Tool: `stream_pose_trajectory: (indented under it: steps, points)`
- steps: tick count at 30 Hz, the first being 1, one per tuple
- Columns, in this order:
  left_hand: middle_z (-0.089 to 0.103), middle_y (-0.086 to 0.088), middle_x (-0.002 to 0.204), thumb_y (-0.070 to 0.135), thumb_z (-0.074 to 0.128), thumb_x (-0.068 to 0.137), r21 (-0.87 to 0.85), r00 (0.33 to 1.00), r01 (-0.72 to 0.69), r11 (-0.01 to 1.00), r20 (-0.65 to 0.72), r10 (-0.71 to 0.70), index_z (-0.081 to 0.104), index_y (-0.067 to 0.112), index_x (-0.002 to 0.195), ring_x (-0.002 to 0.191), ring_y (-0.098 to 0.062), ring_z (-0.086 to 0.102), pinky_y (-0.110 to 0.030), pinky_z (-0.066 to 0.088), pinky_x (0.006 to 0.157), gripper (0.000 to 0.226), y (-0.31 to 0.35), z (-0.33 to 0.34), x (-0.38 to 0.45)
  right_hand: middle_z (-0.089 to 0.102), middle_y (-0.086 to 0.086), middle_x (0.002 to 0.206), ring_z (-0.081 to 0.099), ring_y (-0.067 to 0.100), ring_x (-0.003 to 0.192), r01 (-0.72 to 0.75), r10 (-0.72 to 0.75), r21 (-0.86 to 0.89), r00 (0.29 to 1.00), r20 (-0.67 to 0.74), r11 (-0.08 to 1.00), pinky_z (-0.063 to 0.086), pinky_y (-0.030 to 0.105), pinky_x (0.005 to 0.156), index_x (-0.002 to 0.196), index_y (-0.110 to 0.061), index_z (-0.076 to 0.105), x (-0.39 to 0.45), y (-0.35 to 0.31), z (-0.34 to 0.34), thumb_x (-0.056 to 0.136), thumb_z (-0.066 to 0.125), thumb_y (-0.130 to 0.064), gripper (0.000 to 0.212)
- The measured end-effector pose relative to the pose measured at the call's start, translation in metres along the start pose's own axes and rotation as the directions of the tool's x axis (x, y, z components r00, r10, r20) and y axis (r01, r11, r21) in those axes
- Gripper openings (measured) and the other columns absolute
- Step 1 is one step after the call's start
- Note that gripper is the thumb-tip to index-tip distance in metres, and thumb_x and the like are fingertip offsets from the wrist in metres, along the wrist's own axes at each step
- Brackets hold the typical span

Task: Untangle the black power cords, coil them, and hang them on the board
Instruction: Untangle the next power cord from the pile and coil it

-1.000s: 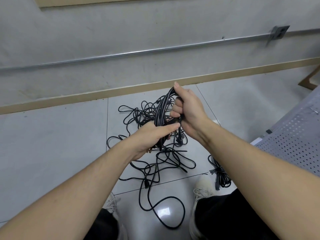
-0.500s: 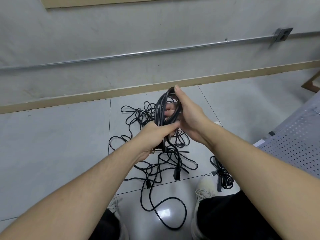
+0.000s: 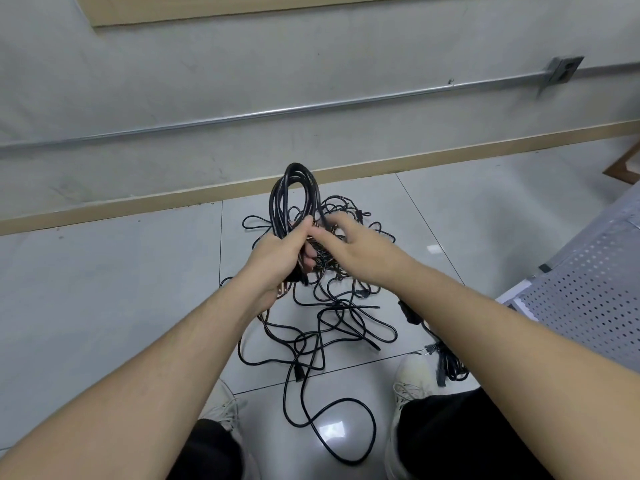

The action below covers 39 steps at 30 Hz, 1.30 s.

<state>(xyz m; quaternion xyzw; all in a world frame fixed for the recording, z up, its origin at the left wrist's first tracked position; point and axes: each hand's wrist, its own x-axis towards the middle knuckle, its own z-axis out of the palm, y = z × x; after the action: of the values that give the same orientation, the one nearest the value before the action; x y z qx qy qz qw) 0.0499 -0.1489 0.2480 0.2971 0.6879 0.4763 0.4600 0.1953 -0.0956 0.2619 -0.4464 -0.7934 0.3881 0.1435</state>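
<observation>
While the left hand [image 3: 277, 258] grips the upright coiled cord [image 3: 294, 199], the right hand [image 3: 349, 247] touches it, fingers loosely spread.

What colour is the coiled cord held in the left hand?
Black, in the head view: coiled cord, left hand.

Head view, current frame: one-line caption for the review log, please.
Left hand grips a coiled black cord above the floor tangle while right hand reaches to its middle.
</observation>
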Motion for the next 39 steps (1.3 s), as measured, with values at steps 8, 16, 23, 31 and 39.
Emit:
stream_pose_trajectory:
  steps: [8, 16, 23, 31, 39]
  points:
    - [0.052, 0.003, 0.057, 0.062, 0.061, 0.086, 0.333, 0.978, -0.162, 0.929, 0.181, 0.106, 0.057, 0.022, 0.064, 0.058, -0.019, 0.047, -0.039, 0.046, 0.07, 0.046, -0.003, -0.01, 0.006, 0.068, 0.002, 0.072, 0.064, 0.016, 0.065, -0.217, 0.138, 0.57, 0.974, 0.178, 0.793, 0.054, 0.032, 0.07, 0.113, -0.015, 0.059, 0.003, 0.017, -0.014, 0.105, 0.049, -0.013, 0.013]
    - [0.05, 0.004, 0.056, 0.072, 0.064, 0.084, 0.557, 0.961, -0.126, 0.821, 0.274, -0.039, 0.048, 0.021, 0.058, 0.057, -0.018, 0.045, -0.03, 0.039, 0.065, 0.059, -0.001, -0.015, 0.0, 0.049, -0.022, 0.053, 0.04, -0.001, 0.051, 0.039, 0.08, 0.55, 0.978, -0.191, 0.835, 0.032, 0.018, 0.053, 0.098, -0.026, 0.07, 0.012, 0.025, -0.041, 0.099, 0.063, -0.041, 0.016]
    - [0.069, 0.024, 0.073, 0.066, 0.073, 0.08, 0.713, 0.83, -0.437, 0.548, 0.555, -0.059, 0.069, 0.037, 0.08, 0.078, -0.003, 0.064, -0.02, 0.052, 0.077, 0.029, -0.004, -0.003, -0.009, 0.048, -0.01, 0.059, 0.032, 0.009, 0.046, 0.022, 0.131, 0.572, 0.966, -0.225, 0.82, 0.025, 0.021, 0.042, 0.075, -0.026, 0.056, 0.018, 0.027, -0.037, 0.095, 0.069, -0.043, 0.03]
    - [0.072, 0.026, 0.078, 0.055, 0.089, 0.066, 0.564, 0.85, -0.491, 0.664, 0.479, 0.221, 0.07, 0.046, 0.08, 0.078, 0.003, 0.066, -0.032, 0.055, 0.081, 0.026, 0.002, -0.001, -0.021, 0.062, -0.015, 0.059, 0.054, 0.002, 0.05, -0.193, 0.191, 0.43, 0.98, 0.047, 0.882, 0.042, 0.018, 0.05, 0.084, -0.02, 0.069, 0.017, 0.048, -0.03, 0.089, 0.076, -0.038, 0.02]
    - [0.072, 0.011, 0.085, 0.05, 0.084, 0.075, 0.424, 0.903, -0.384, 0.82, -0.013, 0.43, 0.051, 0.025, 0.113, 0.075, -0.007, 0.066, -0.027, 0.049, 0.067, 0.056, 0.01, -0.014, -0.008, 0.046, -0.01, 0.052, 0.04, 0.01, 0.05, -0.128, 0.129, -0.017, 0.982, 0.137, 0.992, 0.035, 0.027, 0.056, 0.076, -0.027, 0.078, 0.015, 0.033, -0.021, 0.088, 0.069, -0.059, 0.036]
